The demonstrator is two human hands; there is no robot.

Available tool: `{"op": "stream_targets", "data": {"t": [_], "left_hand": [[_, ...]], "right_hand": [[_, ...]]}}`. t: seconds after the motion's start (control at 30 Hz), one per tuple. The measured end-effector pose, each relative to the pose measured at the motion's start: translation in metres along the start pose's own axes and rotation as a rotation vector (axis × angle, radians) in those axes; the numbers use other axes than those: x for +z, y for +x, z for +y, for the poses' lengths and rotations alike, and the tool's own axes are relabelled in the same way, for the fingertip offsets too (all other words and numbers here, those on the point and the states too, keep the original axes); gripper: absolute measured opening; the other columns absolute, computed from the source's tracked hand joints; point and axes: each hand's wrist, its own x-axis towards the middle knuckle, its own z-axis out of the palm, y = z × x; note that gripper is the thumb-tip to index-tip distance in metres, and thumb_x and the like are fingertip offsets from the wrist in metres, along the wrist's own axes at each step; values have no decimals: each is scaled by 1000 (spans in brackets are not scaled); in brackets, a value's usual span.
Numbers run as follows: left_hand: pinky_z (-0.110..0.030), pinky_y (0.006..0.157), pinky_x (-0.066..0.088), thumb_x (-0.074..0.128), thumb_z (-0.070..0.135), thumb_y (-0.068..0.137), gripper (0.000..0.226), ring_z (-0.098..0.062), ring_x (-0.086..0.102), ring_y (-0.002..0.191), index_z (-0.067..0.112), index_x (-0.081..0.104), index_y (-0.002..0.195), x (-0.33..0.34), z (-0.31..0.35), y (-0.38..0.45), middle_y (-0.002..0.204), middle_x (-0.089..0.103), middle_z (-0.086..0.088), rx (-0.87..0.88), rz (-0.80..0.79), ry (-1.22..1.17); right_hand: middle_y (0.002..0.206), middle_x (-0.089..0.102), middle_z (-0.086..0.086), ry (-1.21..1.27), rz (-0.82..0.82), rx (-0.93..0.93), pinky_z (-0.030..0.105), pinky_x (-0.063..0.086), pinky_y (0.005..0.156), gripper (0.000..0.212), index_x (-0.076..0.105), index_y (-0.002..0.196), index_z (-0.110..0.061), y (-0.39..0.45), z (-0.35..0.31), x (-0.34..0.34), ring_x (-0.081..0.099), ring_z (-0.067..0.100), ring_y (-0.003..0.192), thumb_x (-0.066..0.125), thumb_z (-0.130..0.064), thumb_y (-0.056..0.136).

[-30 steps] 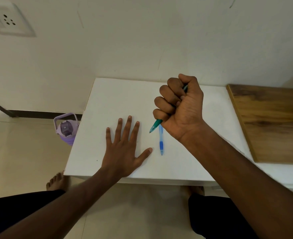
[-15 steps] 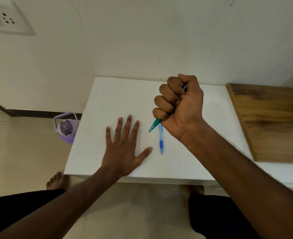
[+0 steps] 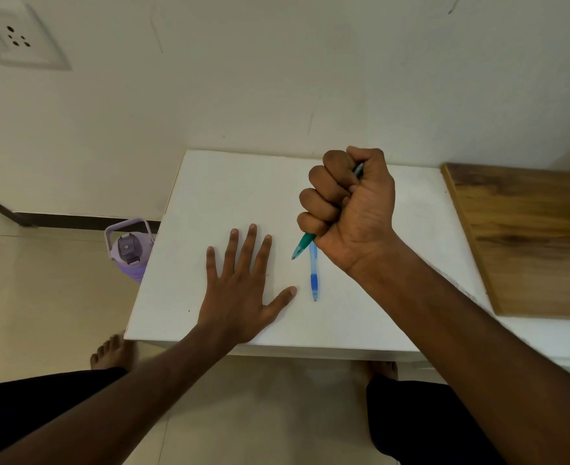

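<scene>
My right hand (image 3: 350, 206) is a fist around a green pen (image 3: 303, 245), held above the white table (image 3: 226, 196). The pen's tip points down and to the left, and its top end shows above my thumb. A blue pen (image 3: 314, 273) lies flat on the table just under that fist, its tip toward me. My left hand (image 3: 243, 286) rests flat on the table with its fingers spread, the thumb close to the blue pen's tip but apart from it.
A wooden board (image 3: 528, 236) covers the table's right part. A purple water bottle (image 3: 129, 250) stands on the tiled floor by the table's left edge. The wall rises right behind the table, with a socket (image 3: 15, 38) at the upper left. My bare feet are under the front edge.
</scene>
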Motion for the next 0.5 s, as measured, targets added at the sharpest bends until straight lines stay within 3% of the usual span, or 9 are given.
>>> {"op": "stream_targets", "data": {"t": [0.17, 0.33, 0.5], "left_hand": [[-69, 127, 7, 22, 91, 91, 102, -31, -8, 164, 29, -1, 169, 0, 0, 0, 178, -12, -1, -1, 0, 10], [-69, 127, 7, 23, 90, 91, 102, -31, -8, 164, 29, 0, 169, 0, 0, 0, 178, -12, -1, 1, 0, 8], [-69, 127, 8, 23, 91, 91, 102, -31, -7, 164, 29, 1, 169, 0, 0, 0, 178, -12, -1, 0, -1, 10]], "right_hand": [[51, 14, -6, 19, -15, 7, 17, 14, 45, 56, 19, 58, -23, -2, 0, 0, 10, 10, 42, 25, -56, 102], [53, 14, -5, -52, 1, -12, 16, 15, 47, 42, 18, 59, -21, -3, 0, 2, 9, 10, 44, 21, -36, 99], [51, 15, -4, -88, -50, -20, 15, 15, 47, 44, 19, 59, -20, -6, 1, 7, 10, 10, 43, 31, -46, 92]]}}
